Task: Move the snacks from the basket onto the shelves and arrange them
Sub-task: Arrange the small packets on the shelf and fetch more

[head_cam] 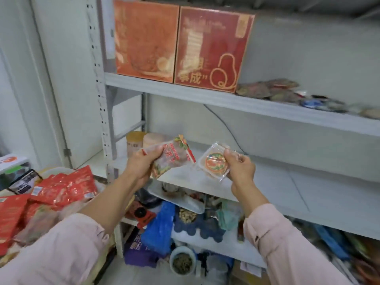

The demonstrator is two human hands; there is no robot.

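the left hand (144,164) grips a clear snack packet (172,159) with red print, fingers (158,150) curled round its end. the right hand (239,168) pinches a wrapped round cake (214,163) by its edge. both hang just before the middle shelf (308,182); red packets (63,187) lie heaped low at the left, well apart.

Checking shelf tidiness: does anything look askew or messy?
Yes: the small packets on the upper shelf lie in a loose, overlapping heap beside the two upright red boxes.
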